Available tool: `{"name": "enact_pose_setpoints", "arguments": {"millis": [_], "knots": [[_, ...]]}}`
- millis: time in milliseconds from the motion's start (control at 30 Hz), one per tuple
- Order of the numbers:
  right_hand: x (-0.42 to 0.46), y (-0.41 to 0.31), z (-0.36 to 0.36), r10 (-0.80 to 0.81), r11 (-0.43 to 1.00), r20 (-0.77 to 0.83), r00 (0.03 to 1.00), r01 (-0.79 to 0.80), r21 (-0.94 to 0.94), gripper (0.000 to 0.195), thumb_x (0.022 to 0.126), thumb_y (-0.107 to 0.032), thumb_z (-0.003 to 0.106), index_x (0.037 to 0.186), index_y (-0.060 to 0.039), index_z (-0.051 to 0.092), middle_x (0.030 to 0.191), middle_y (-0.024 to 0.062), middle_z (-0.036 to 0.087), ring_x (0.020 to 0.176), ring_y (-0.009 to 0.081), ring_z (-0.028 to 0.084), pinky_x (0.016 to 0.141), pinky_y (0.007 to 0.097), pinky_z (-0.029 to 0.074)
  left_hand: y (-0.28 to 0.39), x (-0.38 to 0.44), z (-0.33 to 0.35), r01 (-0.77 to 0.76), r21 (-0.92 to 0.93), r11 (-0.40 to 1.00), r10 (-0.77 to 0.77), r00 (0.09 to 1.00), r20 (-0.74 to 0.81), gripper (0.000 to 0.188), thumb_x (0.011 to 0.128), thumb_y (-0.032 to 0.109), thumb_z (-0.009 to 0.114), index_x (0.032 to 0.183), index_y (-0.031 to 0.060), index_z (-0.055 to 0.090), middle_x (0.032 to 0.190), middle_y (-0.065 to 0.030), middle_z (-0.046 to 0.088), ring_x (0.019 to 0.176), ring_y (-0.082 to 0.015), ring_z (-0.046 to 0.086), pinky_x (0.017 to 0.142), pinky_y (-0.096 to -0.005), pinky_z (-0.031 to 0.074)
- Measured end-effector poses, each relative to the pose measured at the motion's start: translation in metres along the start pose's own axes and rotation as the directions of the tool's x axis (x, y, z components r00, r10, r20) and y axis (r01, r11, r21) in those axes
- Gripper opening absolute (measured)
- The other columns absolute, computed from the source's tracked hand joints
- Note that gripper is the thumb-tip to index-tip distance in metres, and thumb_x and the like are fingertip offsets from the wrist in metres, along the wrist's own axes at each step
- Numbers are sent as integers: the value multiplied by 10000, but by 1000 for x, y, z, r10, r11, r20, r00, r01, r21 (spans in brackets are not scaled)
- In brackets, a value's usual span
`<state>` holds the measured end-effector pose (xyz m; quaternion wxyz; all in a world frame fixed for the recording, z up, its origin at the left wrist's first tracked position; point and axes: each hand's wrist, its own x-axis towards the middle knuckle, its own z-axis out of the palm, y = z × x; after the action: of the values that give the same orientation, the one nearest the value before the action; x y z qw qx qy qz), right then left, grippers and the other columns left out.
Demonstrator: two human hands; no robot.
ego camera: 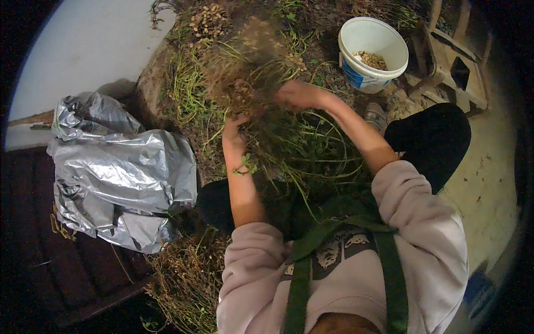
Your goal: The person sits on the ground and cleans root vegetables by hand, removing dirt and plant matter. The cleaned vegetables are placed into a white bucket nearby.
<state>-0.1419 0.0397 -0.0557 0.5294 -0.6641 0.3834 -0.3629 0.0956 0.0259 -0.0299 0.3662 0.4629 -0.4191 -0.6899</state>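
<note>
A bundle of uprooted peanut plants (pixel 240 85), its roots blurred by motion, is between my hands. Its green stems (pixel 308 146) trail back over my lap. My left hand (pixel 235 129) grips the bundle from the near left side, its fingers partly hidden by the roots. On the right, my right hand (pixel 297 95) is at the edge of the roots, curled and blurred; what it holds is unclear. Loose peanuts in their shells (pixel 208 20) lie heaped on the plant pile beyond. Further right, a white plastic bucket (pixel 373 54) holds some peanuts (pixel 371 60) at its bottom.
A wooden stool (pixel 457 67) lies tipped beside the bucket. Crumpled silver plastic sheeting (pixel 121 163) covers part of a dark ribbed surface (pixel 33 234) at left. More peanut plants (pixel 187 275) are heaped by my left side. A shoe (pixel 375 116) shows below the bucket.
</note>
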Motion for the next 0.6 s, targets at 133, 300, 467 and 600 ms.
{"name": "enact_pose_setpoints", "arguments": {"millis": [133, 300, 467, 600], "knots": [[-13, -3, -23, 199, 881, 283, 938, -297, 368, 313, 879, -193, 467, 593, -65, 457, 458, -34, 354, 377, 43, 258, 358, 222, 195, 6, -17, 28, -189, -83, 978, 205, 942, 266, 345, 749, 44, 579, 1090, 20, 532, 1033, -88, 571, 970, -223, 536, 831, -373, 419], [-18, -7, -45, 201, 971, 363, 910, -234, 48, 328, 861, -181, 492, 555, -88, 422, 472, -57, 330, 388, 38, 241, 355, 215, 168, 24, -29, 61, 10, 156, 988, 6, 995, -98, 361, 776, 52, 566, 1130, 16, 498, 1061, -84, 550, 962, -200, 539, 814, -318, 409], [-45, 4, -130, 326, 945, 12, 945, -326, -8, 202, 827, -115, 492, 648, -31, 531, 483, -37, 368, 388, 46, 276, 351, 226, 222, 2, 7, -33, 50, 131, 990, -44, 998, -53, 367, 773, 125, 556, 1131, 57, 505, 1098, -85, 515, 1007, -219, 504, 793, -374, 435], [-69, 58, -194, 187, 822, -500, 846, -414, -392, 355, 895, -265, 427, 1049, 20, 572, 721, 109, 593, 589, 168, 569, 530, 324, 442, 18, -3, 14, 89, 166, 982, -47, 969, -243, 406, 739, 79, 621, 1123, 49, 491, 1007, -35, 532, 952, -195, 455, 833, -344, 354]]}}
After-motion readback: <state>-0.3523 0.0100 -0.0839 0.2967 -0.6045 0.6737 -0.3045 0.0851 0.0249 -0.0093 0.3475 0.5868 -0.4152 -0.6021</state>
